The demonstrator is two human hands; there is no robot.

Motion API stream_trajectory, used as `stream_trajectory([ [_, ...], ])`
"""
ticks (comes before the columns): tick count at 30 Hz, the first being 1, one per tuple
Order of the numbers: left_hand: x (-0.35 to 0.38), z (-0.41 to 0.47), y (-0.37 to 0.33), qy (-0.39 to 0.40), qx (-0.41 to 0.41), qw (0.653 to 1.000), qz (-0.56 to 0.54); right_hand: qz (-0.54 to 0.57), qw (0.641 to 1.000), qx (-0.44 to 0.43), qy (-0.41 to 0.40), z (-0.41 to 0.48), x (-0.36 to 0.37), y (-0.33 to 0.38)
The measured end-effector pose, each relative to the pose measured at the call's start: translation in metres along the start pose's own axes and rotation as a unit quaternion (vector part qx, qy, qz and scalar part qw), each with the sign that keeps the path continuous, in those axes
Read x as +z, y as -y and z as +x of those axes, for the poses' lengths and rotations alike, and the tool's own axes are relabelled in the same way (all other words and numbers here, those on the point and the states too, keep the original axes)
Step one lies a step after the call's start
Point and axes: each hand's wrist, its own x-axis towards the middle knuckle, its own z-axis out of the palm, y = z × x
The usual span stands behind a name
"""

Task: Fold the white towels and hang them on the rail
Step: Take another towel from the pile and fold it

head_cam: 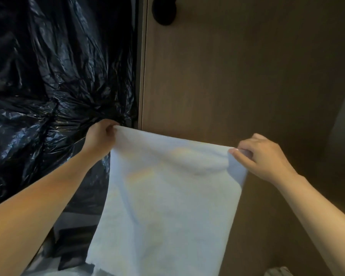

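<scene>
A white towel (163, 206) hangs in the air in front of me, stretched out by its top edge. My left hand (101, 136) grips the towel's upper left corner with curled fingers. My right hand (265, 156) pinches the upper right corner between thumb and fingers. The top edge sags slightly between the two hands. The towel's lower edge reaches the bottom of the view. No rail is in sight.
Crinkled black plastic sheeting (48, 76) covers the left side. A brown wooden door panel (237, 76) fills the right, with a dark round knob (164, 10) near the top. More white fabric (68, 271) lies low at the bottom left.
</scene>
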Motion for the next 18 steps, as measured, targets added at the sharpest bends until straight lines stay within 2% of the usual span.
stream_trajectory([
  [5,-0.007,0.019,-0.013,-0.026,0.013,0.999,-0.019,-0.096,0.994,-0.028,-0.044,0.041,-0.019,-0.012],
  [9,-0.017,0.037,-0.032,-0.06,0.034,0.997,-0.037,-0.136,0.986,-0.001,-0.093,0.072,-0.034,-0.015],
  [13,-0.024,0.047,-0.039,-0.078,0.048,0.995,-0.048,-0.18,0.98,0.033,-0.073,0.088,-0.036,-0.016],
  [18,-0.024,0.051,-0.035,-0.077,0.051,0.995,-0.044,-0.167,0.982,0.064,-0.068,0.089,-0.031,-0.008],
])
